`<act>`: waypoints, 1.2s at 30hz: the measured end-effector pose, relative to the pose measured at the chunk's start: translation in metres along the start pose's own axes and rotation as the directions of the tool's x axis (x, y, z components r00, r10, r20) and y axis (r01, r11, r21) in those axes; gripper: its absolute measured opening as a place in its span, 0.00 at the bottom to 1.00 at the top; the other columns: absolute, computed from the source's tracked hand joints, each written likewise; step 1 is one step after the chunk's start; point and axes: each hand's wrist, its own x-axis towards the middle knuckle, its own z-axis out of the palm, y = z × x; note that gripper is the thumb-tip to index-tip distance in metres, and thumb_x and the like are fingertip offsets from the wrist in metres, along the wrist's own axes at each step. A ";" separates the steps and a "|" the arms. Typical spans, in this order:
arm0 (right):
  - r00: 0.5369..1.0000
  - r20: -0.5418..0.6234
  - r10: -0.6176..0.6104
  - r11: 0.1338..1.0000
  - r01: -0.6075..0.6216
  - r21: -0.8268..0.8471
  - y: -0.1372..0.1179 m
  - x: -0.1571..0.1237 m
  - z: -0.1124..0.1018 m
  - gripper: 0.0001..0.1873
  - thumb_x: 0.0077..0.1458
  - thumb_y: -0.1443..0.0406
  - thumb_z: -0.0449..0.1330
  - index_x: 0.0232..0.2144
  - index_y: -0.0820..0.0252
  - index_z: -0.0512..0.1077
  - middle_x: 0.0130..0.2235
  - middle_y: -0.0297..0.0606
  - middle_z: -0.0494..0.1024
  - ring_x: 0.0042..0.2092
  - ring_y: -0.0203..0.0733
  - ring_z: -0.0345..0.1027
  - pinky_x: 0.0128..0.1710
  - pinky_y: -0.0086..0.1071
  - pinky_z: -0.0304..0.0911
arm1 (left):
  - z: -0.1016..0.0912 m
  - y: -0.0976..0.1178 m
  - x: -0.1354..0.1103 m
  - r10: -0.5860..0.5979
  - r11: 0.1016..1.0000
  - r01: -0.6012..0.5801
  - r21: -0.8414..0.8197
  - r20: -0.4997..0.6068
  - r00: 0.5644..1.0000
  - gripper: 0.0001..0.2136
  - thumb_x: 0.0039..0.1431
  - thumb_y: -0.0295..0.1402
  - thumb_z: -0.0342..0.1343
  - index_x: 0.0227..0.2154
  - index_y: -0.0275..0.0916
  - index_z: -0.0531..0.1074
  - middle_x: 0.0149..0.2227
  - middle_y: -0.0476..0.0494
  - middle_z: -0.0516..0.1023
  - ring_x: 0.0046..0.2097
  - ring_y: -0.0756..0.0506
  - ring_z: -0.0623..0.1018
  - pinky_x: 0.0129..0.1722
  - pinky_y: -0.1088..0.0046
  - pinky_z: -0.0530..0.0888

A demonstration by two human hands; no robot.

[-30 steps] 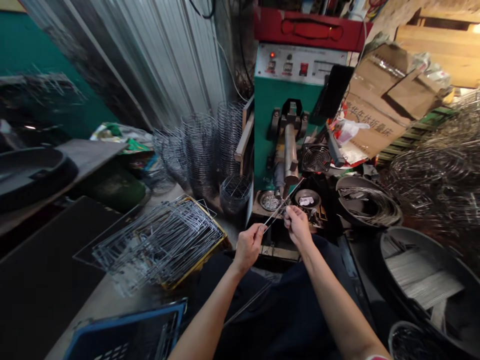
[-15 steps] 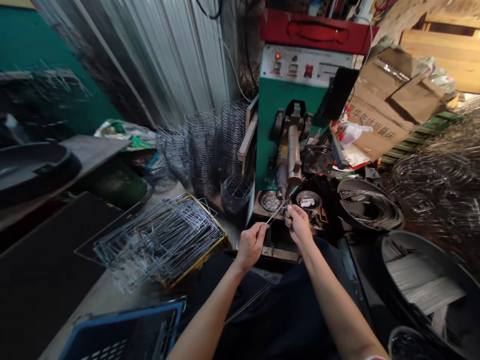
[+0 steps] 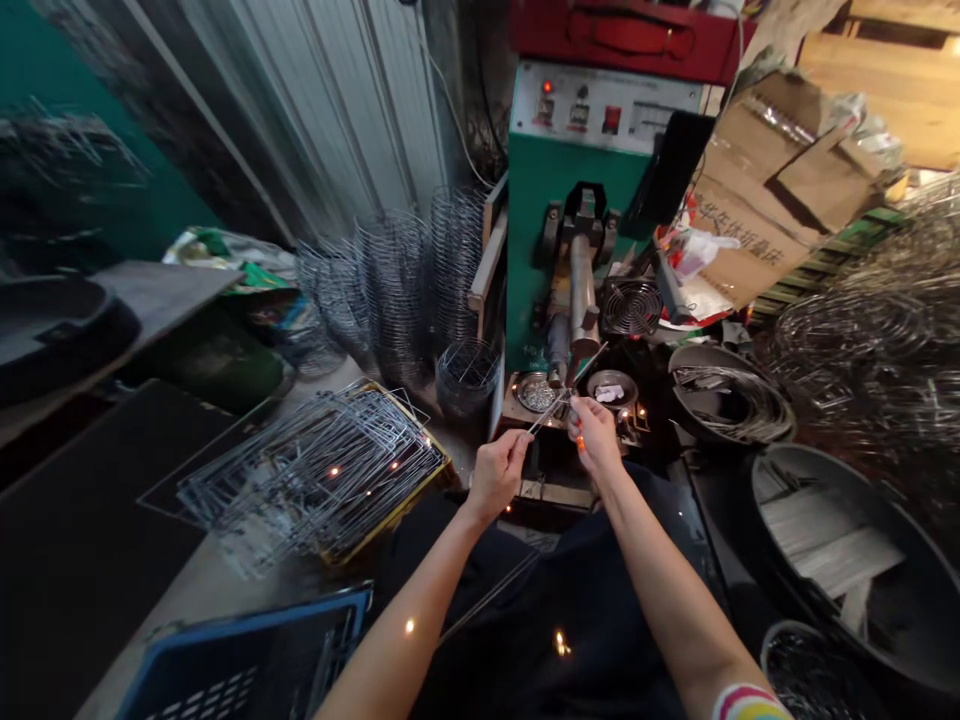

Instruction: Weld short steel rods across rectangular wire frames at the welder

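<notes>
My left hand (image 3: 496, 475) is closed around thin metal wires (image 3: 546, 414), which slant up from the fingers to the welding machine's lower tip (image 3: 556, 370). Close beside that tip, my right hand (image 3: 596, 438) is pinched at the wires' far end; what lies between its fingertips is too small to make out. Orange glowing sparks show on the right fingers, and bright sparks (image 3: 561, 643) fly over my lap and left forearm. The green spot welder (image 3: 547, 165) stands straight ahead with its thick metal arm (image 3: 583, 290) above the hands. Two small dishes flank the tip, one holding small metal bits (image 3: 537, 392).
Bent wire frames (image 3: 322, 465) fill a yellow crate on the left, behind a blue crate (image 3: 247, 625). Stacked wire rings (image 3: 394, 300) stand against the corrugated wall. To the right are a pan of coiled wire (image 3: 731, 400), a large pan with straight rods (image 3: 832, 530) and a cardboard box (image 3: 757, 225).
Sparks have appeared around the hands, lap and yellow crate. Both hands keep their grip at the welder's tip. The whole view has shifted slightly.
</notes>
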 end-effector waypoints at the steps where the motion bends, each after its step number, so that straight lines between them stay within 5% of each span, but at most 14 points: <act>1: 1.000 -0.014 -0.017 1.000 0.017 -0.016 0.000 0.001 -0.001 0.22 0.38 0.53 0.71 0.21 0.59 0.64 0.16 0.23 0.61 0.15 0.25 0.50 0.13 0.22 0.44 | 0.000 -0.002 0.003 0.015 1.000 -0.015 -0.013 0.013 1.000 0.14 0.67 0.37 0.47 0.39 0.36 0.77 0.28 0.47 0.78 0.28 0.50 0.73 0.29 0.77 0.66; 6: 0.992 -0.049 -0.114 0.987 0.107 -0.123 -0.006 0.012 -0.007 0.20 0.42 0.52 0.68 0.20 0.58 0.65 0.15 0.24 0.61 0.16 0.27 0.52 0.15 0.23 0.48 | -0.001 -0.008 0.027 0.081 0.996 -0.080 -0.031 0.027 0.996 0.14 0.66 0.36 0.48 0.36 0.35 0.78 0.29 0.46 0.79 0.29 0.50 0.74 0.30 0.77 0.67; 12: 0.976 0.052 -0.213 0.908 0.217 -0.359 -0.016 0.016 -0.016 0.18 0.50 0.52 0.62 0.21 0.60 0.67 0.18 0.30 0.69 0.20 0.31 0.59 0.21 0.25 0.55 | -0.002 -0.013 0.039 0.110 0.994 -0.110 -0.007 0.061 0.992 0.15 0.66 0.37 0.49 0.36 0.35 0.78 0.30 0.45 0.80 0.31 0.49 0.76 0.34 0.76 0.69; 27: 0.976 0.092 -0.198 0.900 0.218 -0.376 -0.012 0.026 -0.021 0.17 0.53 0.53 0.60 0.22 0.59 0.68 0.19 0.30 0.69 0.23 0.33 0.61 0.28 0.28 0.58 | -0.008 -0.012 0.047 0.055 0.998 -0.056 -0.001 0.092 0.994 0.15 0.65 0.38 0.50 0.36 0.35 0.78 0.26 0.48 0.76 0.28 0.51 0.72 0.28 0.78 0.66; 31: 0.984 0.096 -0.151 0.893 0.177 -0.413 -0.016 0.006 -0.038 0.17 0.53 0.51 0.61 0.26 0.60 0.71 0.20 0.30 0.70 0.24 0.34 0.63 0.31 0.29 0.61 | -0.007 -0.015 0.050 0.041 0.999 -0.038 -0.033 0.096 0.994 0.16 0.66 0.40 0.49 0.36 0.35 0.78 0.25 0.48 0.75 0.28 0.50 0.72 0.29 0.78 0.66; 36: 0.978 0.201 0.060 0.774 0.082 -0.627 -0.003 -0.060 -0.067 0.22 0.54 0.46 0.59 0.29 0.60 0.72 0.20 0.32 0.69 0.24 0.36 0.62 0.27 0.29 0.60 | -0.003 -0.018 0.043 0.129 0.989 -0.135 0.065 0.091 0.987 0.15 0.66 0.37 0.49 0.34 0.35 0.78 0.27 0.47 0.77 0.28 0.50 0.72 0.30 0.77 0.66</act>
